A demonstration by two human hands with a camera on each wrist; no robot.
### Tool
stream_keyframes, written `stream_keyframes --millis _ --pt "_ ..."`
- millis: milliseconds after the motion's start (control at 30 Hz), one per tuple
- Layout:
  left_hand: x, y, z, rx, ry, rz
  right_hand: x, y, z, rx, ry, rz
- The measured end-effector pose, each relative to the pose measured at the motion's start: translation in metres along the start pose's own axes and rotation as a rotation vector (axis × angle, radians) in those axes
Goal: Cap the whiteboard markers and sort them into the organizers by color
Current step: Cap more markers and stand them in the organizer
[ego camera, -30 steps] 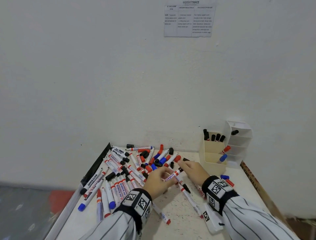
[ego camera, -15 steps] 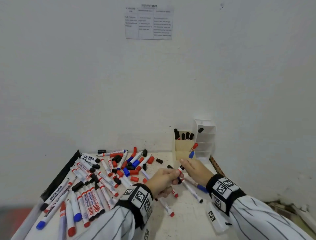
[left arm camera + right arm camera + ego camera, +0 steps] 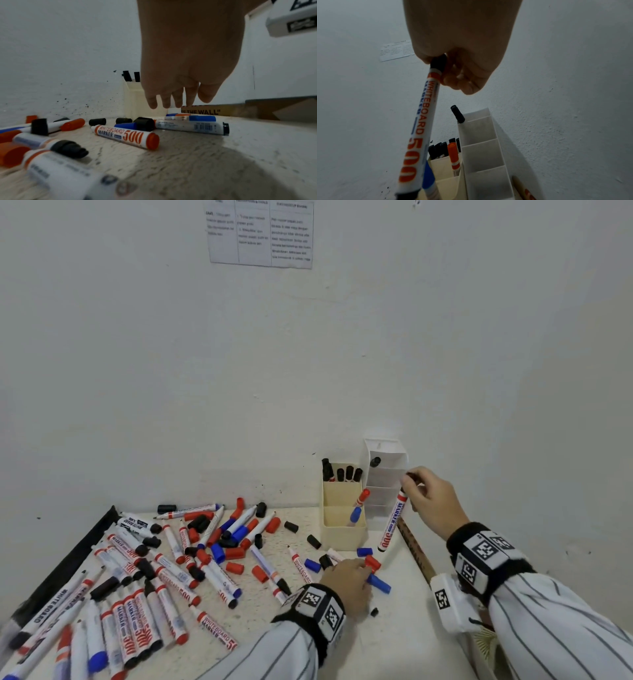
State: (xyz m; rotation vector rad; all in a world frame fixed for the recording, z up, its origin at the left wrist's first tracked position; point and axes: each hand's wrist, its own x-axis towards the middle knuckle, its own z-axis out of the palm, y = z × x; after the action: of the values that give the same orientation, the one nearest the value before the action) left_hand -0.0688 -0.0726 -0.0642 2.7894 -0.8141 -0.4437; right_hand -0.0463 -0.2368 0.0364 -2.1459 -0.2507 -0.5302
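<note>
Even, soft light in the head view; wrist views dimmer, edges warped, nearest markers perhaps motion-blurred.

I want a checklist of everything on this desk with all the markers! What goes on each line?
Surface: white speckled table, mostly covered on the left.
Job's things: black-capped marker hanging upright beside the white organizer; cream organizer holds black-capped markers at the back, one red and one blue in front.
Clutter: loose markers and caps in red, blue and black, spread over the table.
Hands: right hand pinches the marker by its cap; left hand, fingers relaxed, reaches over the caps, holds nothing.
Cables: nothing seen.
Surroundings: white wall with a printed sheet; cardboard at the table's right edge.
</note>
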Motion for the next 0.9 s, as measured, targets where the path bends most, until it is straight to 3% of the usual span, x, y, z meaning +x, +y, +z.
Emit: stream_keyframes --millis 133,300,500,667,900 --pt "0.013 0.0 0.002 0.188 -0.117 0.013 0.008 -0.002 0.001 0.061 0.071 -0.073" --pt "0.017 -0.008 0.005 0.2 -0.024 0.016 0.023 -0.009 0.015 0.143 0.128 -0.104" --pt "0.019 -0.013 0.009 0.177 0.094 0.0 0.038 0.0 0.046 0.021 0.044 -0.136" --pt "0.021 -0.019 0.006 0.169 0.053 0.019 0.045 0.011 0.069 -0.133 -0.049 -0.149" --pt "0.021 -0.032 0.004 0.092 0.063 0.048 0.065 0.002 0.085 -0.141 0.073 -0.21"
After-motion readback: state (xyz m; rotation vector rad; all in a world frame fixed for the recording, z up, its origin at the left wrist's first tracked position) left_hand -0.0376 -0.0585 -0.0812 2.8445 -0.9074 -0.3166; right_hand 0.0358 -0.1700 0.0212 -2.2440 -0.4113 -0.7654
